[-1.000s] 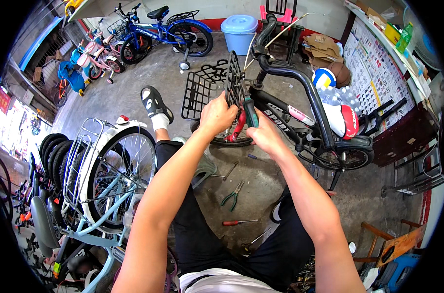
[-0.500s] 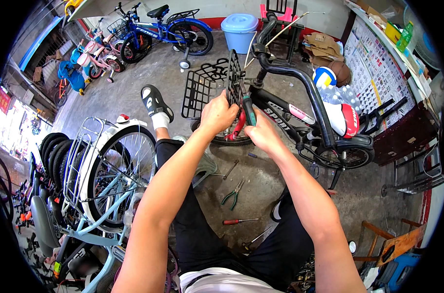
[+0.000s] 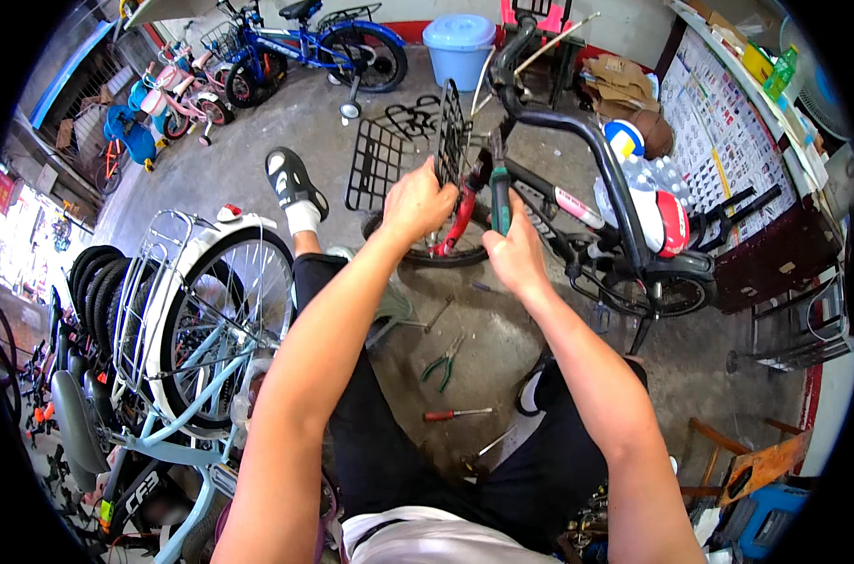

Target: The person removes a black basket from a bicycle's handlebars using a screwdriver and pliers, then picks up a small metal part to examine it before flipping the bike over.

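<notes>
Black basket [image 3: 452, 117] and green-handled tool [image 3: 501, 202], one at each hand

In the head view, the black bicycle [image 3: 577, 208] is standing ahead and to the right of the hands, its red fork [image 3: 462, 218] is showing between them, and the basket is sitting just beyond the left hand [image 3: 417, 202]. To work well here, I judge, the left hand should be bracing the basket so that it is not twisting, while the right hand [image 3: 515, 250] should be keeping the tool in line and applying small, even effort, with knuckles staying clear in case it slips.

The left hand is curling into a closed fist at the basket's upright panel, seemingly grasping its lower part; its fingertips are hidden. The right hand is wrapping firmly around the tool's handle, with the thumb lying along it. The tool is pointing away from the person; whether its end is touching anything, I cannot tell. Nearer the person than both hands, spread pliers [image 3: 439, 369] and a red-handled screwdriver [image 3: 440, 415] are lying on the concrete floor [image 3: 497, 376].
</notes>
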Tool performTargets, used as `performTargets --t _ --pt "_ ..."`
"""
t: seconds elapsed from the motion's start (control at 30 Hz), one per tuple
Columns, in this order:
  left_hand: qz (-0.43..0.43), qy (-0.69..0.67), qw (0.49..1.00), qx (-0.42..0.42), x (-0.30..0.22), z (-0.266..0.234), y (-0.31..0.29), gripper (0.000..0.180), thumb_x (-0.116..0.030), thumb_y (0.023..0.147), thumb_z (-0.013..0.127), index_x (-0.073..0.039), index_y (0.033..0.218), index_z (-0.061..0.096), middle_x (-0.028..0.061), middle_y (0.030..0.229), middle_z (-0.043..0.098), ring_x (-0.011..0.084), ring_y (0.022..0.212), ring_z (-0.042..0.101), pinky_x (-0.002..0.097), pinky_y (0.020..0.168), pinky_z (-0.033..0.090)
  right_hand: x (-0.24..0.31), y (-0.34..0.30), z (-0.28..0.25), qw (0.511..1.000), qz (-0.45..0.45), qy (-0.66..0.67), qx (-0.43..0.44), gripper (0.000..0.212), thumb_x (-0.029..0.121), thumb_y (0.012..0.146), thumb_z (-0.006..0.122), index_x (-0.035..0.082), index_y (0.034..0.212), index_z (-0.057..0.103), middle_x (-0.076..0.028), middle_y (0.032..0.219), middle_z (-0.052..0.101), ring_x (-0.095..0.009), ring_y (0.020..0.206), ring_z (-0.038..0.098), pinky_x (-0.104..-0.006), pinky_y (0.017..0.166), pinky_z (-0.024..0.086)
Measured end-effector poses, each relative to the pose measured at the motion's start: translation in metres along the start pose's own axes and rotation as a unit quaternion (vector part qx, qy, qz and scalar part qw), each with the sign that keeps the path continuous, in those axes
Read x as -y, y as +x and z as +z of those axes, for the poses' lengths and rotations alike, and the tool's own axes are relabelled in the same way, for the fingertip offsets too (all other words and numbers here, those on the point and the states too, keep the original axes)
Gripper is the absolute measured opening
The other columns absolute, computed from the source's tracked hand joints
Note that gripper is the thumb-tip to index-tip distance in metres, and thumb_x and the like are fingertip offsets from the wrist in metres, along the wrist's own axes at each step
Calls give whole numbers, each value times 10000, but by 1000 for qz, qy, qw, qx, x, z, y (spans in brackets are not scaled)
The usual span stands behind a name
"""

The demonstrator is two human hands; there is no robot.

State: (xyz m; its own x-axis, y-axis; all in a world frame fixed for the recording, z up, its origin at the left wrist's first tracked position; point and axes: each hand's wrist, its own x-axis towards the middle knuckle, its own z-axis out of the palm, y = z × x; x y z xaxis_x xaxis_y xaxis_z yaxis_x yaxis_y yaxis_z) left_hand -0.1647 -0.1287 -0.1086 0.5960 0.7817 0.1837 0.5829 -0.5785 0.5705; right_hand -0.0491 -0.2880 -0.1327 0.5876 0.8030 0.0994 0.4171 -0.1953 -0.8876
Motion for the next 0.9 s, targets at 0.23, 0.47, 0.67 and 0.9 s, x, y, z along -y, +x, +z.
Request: performTargets --t 0.23,0.47,0.67,0.9 --pt "2 7 1000 28 17 4 9 479 -360 854 620 -20 1188 659 296 1090 728 466 1099 683 540 971 536 -89 -83 1 994 90 -36 55 733 140 829 632 18 1520 419 -284 1248 650 -458 1211 617 -485 1049 467" --pt "34 40 998 15 5 6 7 329 -313 869 597 -33 997 713 147 847 767 360 919 750 458 868 558 -272 -225 60 884 440 25 155 526 91 779 605 -23 1292 572 -164 917 655 -280 817 645 -419 639 486" --pt "47 -37 998 16 -7 -5 -2 348 -261 907 602 -42 1165 683 276 1073 728 451 1081 688 501 932 540 -341 -270 94 803 560 88 184 426 65 817 645 4 1220 519 -123 957 595 -270 835 620 -433 604 558" --pt "39 9 998 42 14 -1 6 332 -327 857 610 -47 997 721 169 841 763 367 897 752 461 858 571 -323 -263 81 794 560 95 214 390 128 834 682 18 1196 588 -143 1078 633 -277 911 614 -417 645 560"
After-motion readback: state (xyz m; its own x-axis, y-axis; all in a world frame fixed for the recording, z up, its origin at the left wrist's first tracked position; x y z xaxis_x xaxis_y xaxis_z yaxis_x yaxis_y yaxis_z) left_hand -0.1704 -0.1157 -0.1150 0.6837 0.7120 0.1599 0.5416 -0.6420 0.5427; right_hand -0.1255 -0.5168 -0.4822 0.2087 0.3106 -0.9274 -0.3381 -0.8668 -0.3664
